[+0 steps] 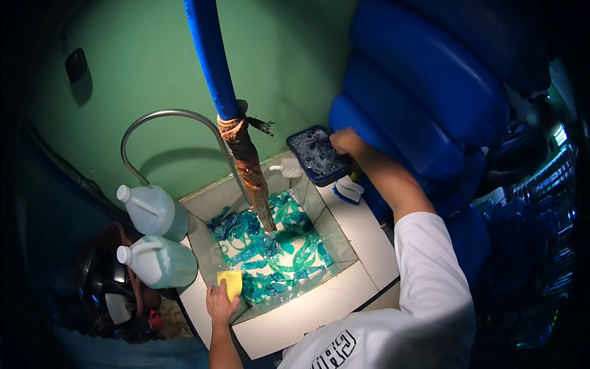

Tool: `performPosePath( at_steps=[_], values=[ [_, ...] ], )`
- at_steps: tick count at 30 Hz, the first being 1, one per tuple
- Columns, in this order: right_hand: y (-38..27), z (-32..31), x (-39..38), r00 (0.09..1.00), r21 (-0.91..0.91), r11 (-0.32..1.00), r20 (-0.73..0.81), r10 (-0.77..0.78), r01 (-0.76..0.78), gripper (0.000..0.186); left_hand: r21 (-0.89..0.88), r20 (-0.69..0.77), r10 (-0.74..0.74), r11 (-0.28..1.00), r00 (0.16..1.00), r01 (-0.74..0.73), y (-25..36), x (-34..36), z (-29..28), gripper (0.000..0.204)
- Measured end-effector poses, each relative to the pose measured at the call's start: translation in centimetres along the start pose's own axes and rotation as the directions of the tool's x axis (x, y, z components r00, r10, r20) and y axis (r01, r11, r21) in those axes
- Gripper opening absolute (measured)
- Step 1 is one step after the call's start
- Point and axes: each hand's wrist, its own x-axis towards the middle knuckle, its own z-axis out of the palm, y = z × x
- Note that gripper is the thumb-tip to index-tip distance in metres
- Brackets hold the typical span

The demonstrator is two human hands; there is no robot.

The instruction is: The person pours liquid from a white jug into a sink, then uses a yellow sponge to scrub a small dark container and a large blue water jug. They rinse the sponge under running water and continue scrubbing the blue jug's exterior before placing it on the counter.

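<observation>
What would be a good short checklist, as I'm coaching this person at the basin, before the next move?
1. Left hand holding the yellow sponge: ok, between the fingers at the basin's near-left side.
2. Right hand gripping the dark blue tub: cannot tell; it is at the right edge, finger detail unclear.
3. Suds in the tub: ok, bubbles show.
4. Space over the basin clear: not ok; the blue pipe's wrapped lower end hangs there.
5. Upper jug and lower jug capped: ok; tightness cannot be told.
</observation>
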Motion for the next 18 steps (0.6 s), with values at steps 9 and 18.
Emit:
performPosePath(
  at_steps=[9, 18],
  values=[
    [0.3, 0.2, 0.9, 0.974, 0.117, 0.993, -0.228, 0.01, 0.017, 0.028, 0.012, 0.002, 0.006, 1.0, 1.0, -0.006, 0.2, 0.0, -0.3, 0.076],
    [0.5, -0.4, 1.6, 0.984, 0.168, 0.979, -0.16, -0.084, 0.111, 0.03, 0.024, 0.015, -0.001, 1.0, 1.0, 0.001, 0.3, 0.0, -0.4, 0.076]
  ],
)
